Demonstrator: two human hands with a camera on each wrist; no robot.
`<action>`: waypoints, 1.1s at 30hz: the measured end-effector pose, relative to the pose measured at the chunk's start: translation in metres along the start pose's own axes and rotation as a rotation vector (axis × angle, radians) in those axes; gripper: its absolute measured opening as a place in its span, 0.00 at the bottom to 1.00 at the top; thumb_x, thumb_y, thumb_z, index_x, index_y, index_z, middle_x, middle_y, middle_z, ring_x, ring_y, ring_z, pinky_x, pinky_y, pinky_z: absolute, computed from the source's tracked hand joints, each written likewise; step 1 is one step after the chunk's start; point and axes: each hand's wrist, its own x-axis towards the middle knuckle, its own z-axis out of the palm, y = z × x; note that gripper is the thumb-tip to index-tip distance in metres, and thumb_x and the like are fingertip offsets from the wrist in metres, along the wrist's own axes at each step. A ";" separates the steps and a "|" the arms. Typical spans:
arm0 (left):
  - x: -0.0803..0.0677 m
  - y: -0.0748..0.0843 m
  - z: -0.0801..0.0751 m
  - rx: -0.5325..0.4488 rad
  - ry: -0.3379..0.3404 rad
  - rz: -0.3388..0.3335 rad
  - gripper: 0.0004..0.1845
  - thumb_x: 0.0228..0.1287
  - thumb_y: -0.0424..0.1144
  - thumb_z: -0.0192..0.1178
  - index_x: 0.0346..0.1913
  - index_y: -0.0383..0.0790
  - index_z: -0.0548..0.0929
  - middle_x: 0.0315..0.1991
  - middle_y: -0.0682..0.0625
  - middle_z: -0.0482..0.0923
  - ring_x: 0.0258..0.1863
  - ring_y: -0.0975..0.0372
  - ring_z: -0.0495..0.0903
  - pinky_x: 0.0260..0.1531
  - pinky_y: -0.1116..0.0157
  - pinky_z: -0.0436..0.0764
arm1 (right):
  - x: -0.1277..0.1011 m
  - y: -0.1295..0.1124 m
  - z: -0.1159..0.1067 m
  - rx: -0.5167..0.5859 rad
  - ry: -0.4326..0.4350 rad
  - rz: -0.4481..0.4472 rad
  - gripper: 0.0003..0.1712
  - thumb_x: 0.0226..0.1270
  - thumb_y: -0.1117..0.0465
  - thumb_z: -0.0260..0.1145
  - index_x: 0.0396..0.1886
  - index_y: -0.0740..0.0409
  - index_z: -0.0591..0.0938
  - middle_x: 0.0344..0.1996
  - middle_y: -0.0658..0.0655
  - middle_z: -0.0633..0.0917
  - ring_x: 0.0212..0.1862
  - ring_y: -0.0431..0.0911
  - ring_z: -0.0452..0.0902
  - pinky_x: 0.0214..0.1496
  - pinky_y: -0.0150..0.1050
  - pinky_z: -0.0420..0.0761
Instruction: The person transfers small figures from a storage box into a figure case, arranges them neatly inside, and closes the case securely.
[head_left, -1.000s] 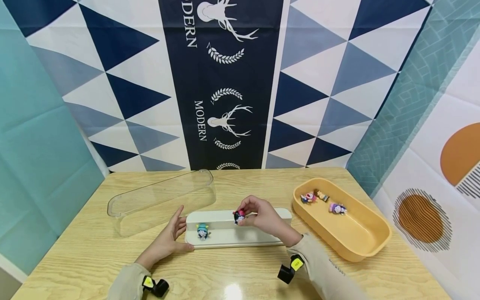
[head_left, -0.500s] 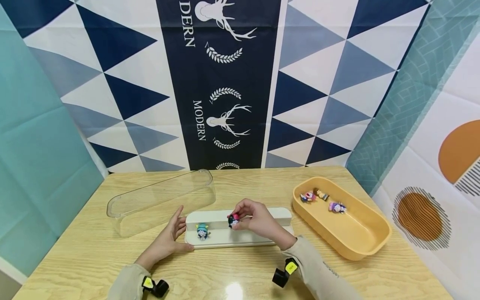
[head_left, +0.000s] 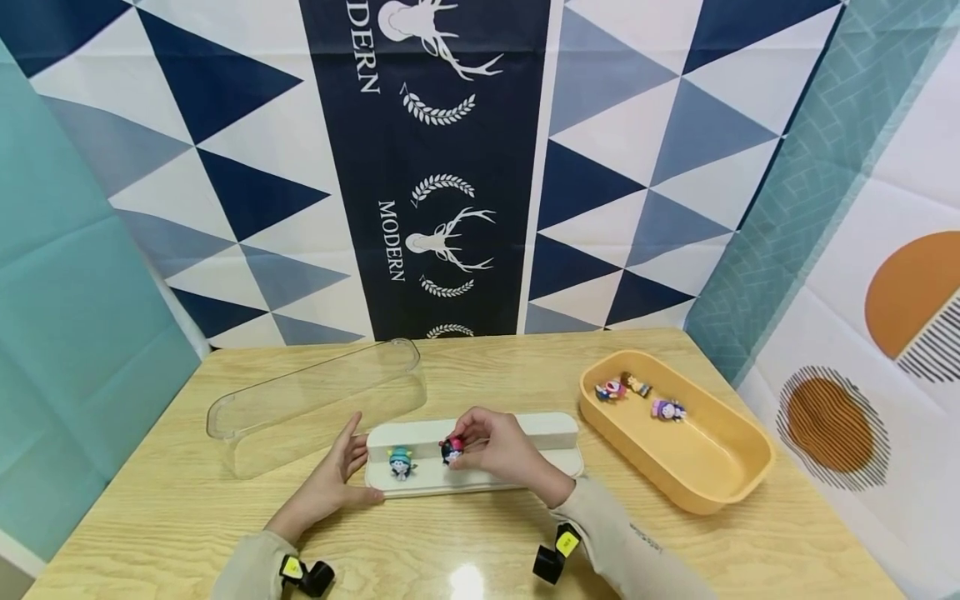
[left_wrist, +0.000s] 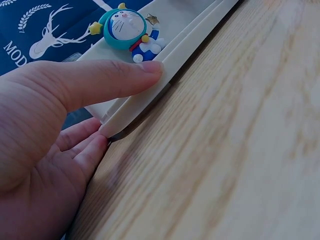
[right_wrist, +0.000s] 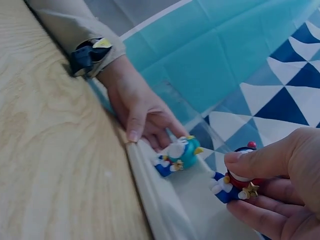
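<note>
My right hand (head_left: 498, 450) pinches a small cartoon cat figurine (head_left: 452, 451) with a black-and-red hood, low over the white stepped display base (head_left: 517, 477). In the right wrist view, thumb and fingers hold this figurine (right_wrist: 232, 187) by its head, and a gold star shows on it. Whether its underside touches the base I cannot tell. A teal-hooded figurine (head_left: 401, 463) sits on the base's lower step at the left. My left hand (head_left: 341, 477) holds the base's left end, thumb along the front edge (left_wrist: 132, 107) and fingertips at the corner.
A clear plastic cover (head_left: 322, 408) lies behind and left of the base on the wooden table (head_left: 390, 550). To the right stands a yellow tray (head_left: 720, 475) with more figurines, among them a purple one (head_left: 667, 410). A patterned backdrop rises behind.
My right hand has moved left and lower with the black-and-red figurine, closer to the teal-hooded one. The left hand keeps its place at the base's end. The head view has shifted slightly.
</note>
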 end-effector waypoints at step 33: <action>0.000 -0.003 -0.002 0.030 -0.002 0.008 0.69 0.50 0.27 0.76 0.79 0.39 0.29 0.72 0.28 0.53 0.72 0.37 0.53 0.71 0.51 0.57 | -0.003 0.010 0.037 -0.575 0.019 -0.223 0.13 0.56 0.69 0.77 0.35 0.58 0.80 0.32 0.50 0.82 0.35 0.38 0.79 0.35 0.27 0.80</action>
